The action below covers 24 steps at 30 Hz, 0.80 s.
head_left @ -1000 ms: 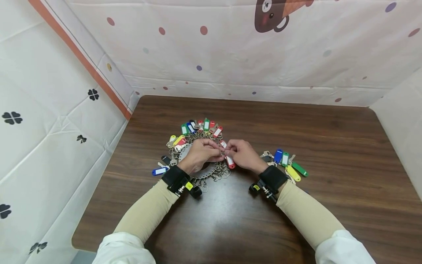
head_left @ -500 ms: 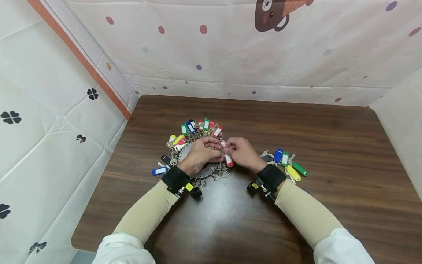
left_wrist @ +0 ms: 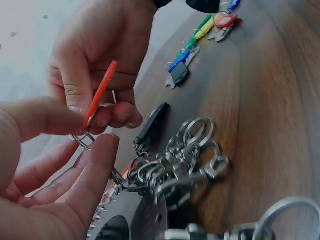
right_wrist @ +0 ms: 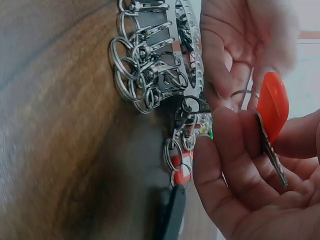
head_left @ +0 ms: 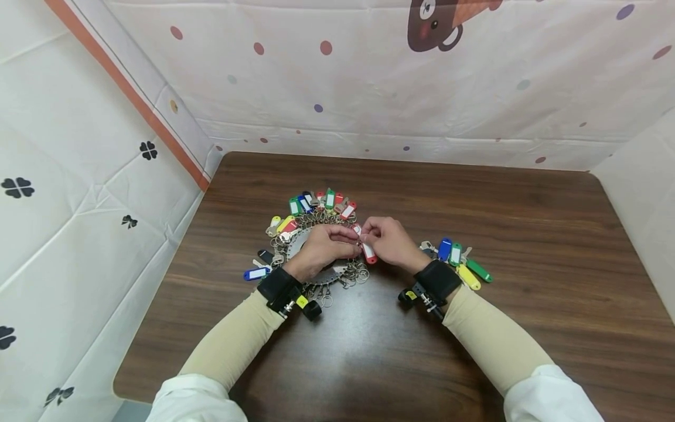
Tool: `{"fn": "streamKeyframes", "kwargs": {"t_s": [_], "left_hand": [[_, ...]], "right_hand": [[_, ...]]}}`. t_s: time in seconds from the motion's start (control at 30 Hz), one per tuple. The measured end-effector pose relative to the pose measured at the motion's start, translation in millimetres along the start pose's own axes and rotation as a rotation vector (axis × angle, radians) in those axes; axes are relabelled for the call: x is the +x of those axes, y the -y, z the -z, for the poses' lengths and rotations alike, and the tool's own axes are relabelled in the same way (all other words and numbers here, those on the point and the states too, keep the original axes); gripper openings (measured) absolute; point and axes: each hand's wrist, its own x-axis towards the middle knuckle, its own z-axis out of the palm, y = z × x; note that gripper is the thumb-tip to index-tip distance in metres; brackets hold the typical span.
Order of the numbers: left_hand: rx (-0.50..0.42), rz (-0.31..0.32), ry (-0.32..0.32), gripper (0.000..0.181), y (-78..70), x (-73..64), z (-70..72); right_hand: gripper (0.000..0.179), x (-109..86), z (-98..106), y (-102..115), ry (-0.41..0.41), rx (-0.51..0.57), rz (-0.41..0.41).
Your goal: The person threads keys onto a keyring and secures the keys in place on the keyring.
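My left hand (head_left: 328, 245) is above a round metal key holder (head_left: 295, 244), its fingers pinching a split ring (left_wrist: 85, 140). My right hand (head_left: 387, 239) pinches a red key tag (right_wrist: 274, 102) with a key (right_wrist: 271, 150) beside it. Both hands' fingertips almost meet at the ring. Small clips and rings (right_wrist: 132, 70) fringe the holder, and colored tags hang around its far and left sides. A black tag (left_wrist: 152, 122) lies just below the hands in the left wrist view. The middle of the holder is partly covered by my left hand.
Right of my right hand lies a group of loose keys with tags: blue (head_left: 445, 249), green (head_left: 479, 270) and yellow (head_left: 468, 277). A blue tag (head_left: 256, 273) sticks out at the holder's left. The brown table (head_left: 527, 246) meets patterned cloth walls behind and at the left.
Both hands stay at nearly the same spot, fingers shifting slightly around the ring. The red tag swings a little, and my right hand has risen slightly.
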Motion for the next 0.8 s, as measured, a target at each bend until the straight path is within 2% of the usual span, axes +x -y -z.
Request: {"fn": "streamKeyframes", "kwargs": {"t_s": [0.13, 0.27, 0.37, 0.5, 0.8], "left_hand": [[0.361, -0.151, -0.011, 0.034, -2.3, -4.2, -2.6], [0.77, -0.316, -0.068, 0.029, -8.2, -6.7, -6.5], [0.987, -0.404, -0.1, 0.027, -11.8, -7.3, -7.7], [1.064, -0.456, -0.088, 0.026, -15.0, -7.5, -6.9], [1.04, -0.488, -0.06, 0.028, -14.3, -5.6, -3.8]], "right_hand": [[0.01, -2.5, 5, 4, 0.028, -0.017, 0.027], [0.01, -4.6, 8, 8, 0.047, -0.066, 0.055], [0.011, -5.6, 9, 10, 0.049, -0.1, 0.079], [0.011, -6.6, 9, 11, 0.047, -0.134, 0.106], [0.011, -8.0, 7, 13, 0.04, -0.21, 0.131]]}}
